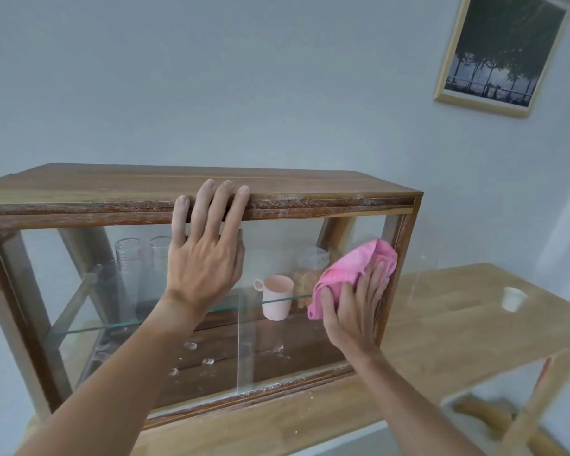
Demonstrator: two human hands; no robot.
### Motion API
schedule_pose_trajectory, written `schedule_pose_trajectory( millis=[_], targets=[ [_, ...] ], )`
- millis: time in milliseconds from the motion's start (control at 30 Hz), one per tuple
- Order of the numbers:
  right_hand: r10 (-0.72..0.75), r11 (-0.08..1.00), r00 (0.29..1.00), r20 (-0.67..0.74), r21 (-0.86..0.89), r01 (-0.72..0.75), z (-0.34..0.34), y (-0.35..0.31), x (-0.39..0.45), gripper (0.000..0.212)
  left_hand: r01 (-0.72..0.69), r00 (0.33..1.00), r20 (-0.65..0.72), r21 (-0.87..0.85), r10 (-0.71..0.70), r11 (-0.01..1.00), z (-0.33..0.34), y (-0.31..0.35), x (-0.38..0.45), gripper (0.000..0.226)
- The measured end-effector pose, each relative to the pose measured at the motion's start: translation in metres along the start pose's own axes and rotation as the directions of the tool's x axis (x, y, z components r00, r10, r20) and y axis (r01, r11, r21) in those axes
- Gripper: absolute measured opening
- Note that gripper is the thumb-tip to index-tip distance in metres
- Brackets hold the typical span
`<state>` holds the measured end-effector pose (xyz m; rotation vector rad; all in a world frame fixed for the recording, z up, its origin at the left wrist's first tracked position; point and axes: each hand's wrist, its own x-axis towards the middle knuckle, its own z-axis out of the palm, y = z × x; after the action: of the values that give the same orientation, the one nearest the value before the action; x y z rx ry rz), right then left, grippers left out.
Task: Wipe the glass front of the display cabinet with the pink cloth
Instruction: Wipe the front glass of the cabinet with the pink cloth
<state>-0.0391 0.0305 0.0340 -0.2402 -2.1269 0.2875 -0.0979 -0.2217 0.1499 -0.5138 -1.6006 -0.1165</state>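
Note:
A wooden display cabinet (79, 199) with a sliding glass front (287, 350) stands on a light wooden table. My left hand (208, 255) lies flat against the upper middle of the front, fingers spread and hooked over the top edge. My right hand (352, 311) presses a crumpled pink cloth (349, 271) against the glass at the right end, beside the right frame post. Most of the cloth sticks out above my fingers.
Inside the cabinet, a pink mug (277, 301), a lidded jar (310, 274) and clear measuring cups (132, 261) stand on a glass shelf. The table (441, 330) extends to the right with a small white cup (512, 299) on it. A framed picture (504, 51) hangs on the wall.

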Motion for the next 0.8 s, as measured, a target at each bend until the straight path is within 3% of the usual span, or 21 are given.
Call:
schedule_pose_trajectory(
  millis=[167, 267, 367, 433, 500, 600, 667, 800],
  targets=[
    [-0.145, 0.988, 0.976, -0.159, -0.079, 0.134, -0.003, 0.004, 0.047, 0.064, 0.128, 0.991, 0.02, 0.036, -0.129, 0.991, 0.004, 0.021, 0.0, 0.061],
    [-0.013, 1.0, 1.0, -0.024, -0.025, 0.013, 0.023, 0.018, -0.024, 0.066, 0.146, 0.988, 0.031, 0.065, -0.148, 0.987, 0.006, 0.023, 0.0, 0.056],
    [0.054, 0.997, 0.986, 0.158, -0.057, -0.045, 0.04, 0.047, -0.107, 0.053, 0.141, 0.989, 0.026, 0.08, -0.144, 0.987, 0.01, 0.022, -0.001, 0.054],
    [0.054, 0.993, 0.969, 0.241, -0.113, -0.028, 0.041, 0.056, -0.126, 0.066, 0.146, 0.989, 0.011, 0.081, -0.147, 0.986, 0.011, 0.021, -0.002, 0.054],
    [-0.001, 0.997, 0.981, 0.196, -0.077, 0.016, 0.034, 0.052, -0.101, 0.067, 0.157, 0.988, -0.017, 0.078, -0.156, 0.984, 0.012, 0.02, -0.002, 0.056],
    [-0.106, 0.994, 0.994, -0.009, 0.033, 0.106, 0.011, 0.036, -0.015, 0.053, 0.17, 0.985, -0.042, 0.078, -0.167, 0.982, 0.012, 0.019, -0.001, 0.057],
    [-0.207, 0.978, 0.969, -0.136, -0.019, 0.206, -0.003, 0.033, 0.039, 0.057, 0.17, 0.985, -0.043, 0.089, -0.167, 0.981, 0.013, 0.019, -0.002, 0.056],
    [-0.281, 0.958, 0.944, -0.172, -0.103, 0.267, 0.005, 0.037, 0.045, 0.063, 0.182, 0.983, -0.042, 0.106, -0.179, 0.978, 0.014, 0.02, -0.004, 0.057]
  ],
)
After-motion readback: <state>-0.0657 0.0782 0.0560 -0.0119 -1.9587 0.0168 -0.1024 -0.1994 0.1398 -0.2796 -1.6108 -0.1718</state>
